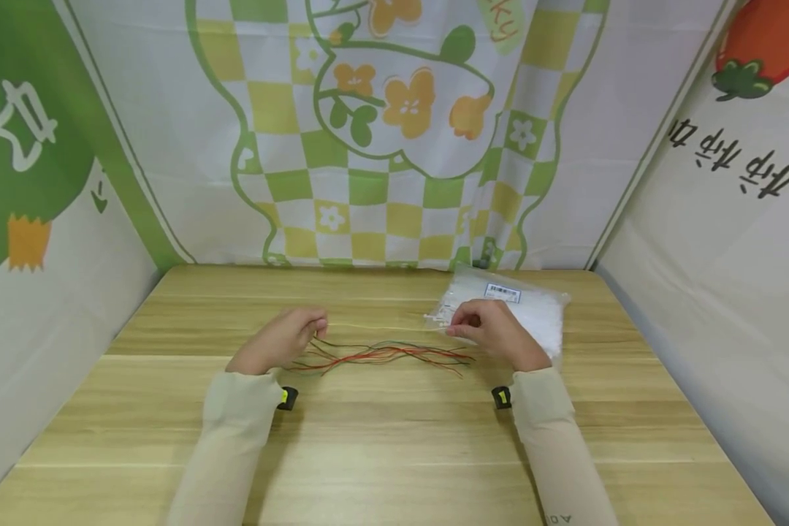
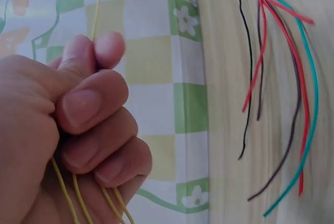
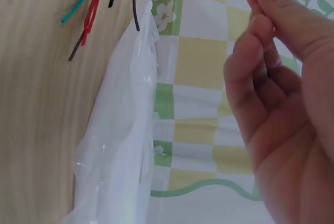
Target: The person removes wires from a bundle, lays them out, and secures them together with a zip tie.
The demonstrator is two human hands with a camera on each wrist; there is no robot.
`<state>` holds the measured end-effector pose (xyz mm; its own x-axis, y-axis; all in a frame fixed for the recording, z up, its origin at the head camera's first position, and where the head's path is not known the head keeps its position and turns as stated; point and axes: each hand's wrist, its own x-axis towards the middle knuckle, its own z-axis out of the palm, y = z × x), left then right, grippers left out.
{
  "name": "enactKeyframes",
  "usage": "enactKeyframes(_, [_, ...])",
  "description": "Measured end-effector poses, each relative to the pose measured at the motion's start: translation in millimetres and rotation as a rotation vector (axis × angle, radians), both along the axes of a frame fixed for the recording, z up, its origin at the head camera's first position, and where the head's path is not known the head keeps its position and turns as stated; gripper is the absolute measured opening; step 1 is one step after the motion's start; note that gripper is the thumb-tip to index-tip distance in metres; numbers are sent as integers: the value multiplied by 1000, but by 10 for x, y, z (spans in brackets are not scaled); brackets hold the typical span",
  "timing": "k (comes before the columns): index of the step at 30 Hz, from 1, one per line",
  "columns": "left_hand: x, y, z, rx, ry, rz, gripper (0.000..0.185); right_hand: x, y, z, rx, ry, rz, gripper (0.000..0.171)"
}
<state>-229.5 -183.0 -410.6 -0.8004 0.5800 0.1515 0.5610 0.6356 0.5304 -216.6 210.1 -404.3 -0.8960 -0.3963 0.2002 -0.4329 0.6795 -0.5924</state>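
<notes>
Your left hand (image 1: 283, 340) grips yellow wires (image 2: 86, 203) just above the loose wire bundle (image 1: 381, 354), right hand (image 1: 493, 332) pinching their far end beside the plastic bag (image 1: 532, 307); straighten them next, I judge.

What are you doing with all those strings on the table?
A person's left hand grips thin yellow wires, which stretch across to the right hand. Red, green and dark wires lie loose on the wooden table between the hands. A clear plastic bag sits behind the right hand.
</notes>
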Motion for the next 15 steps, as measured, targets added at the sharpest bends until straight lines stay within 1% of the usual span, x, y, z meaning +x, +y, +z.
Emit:
enactKeyframes(3, [-25,-26,-32,5,13,-12,29,-10,8,7,16,-26,42,8])
enactKeyframes(7, [-61,-75,-76,20,7,-35,31,-9,4,23,24,-68,88,11])
enactKeyframes(11, [-86,-110,-110,49,-44,-56,35,-3,6,25,56,-43,99,12])
enactKeyframes(15, [-91,-144,-125,114,-98,-101,38,-6,15,10,70,-47,71,12])
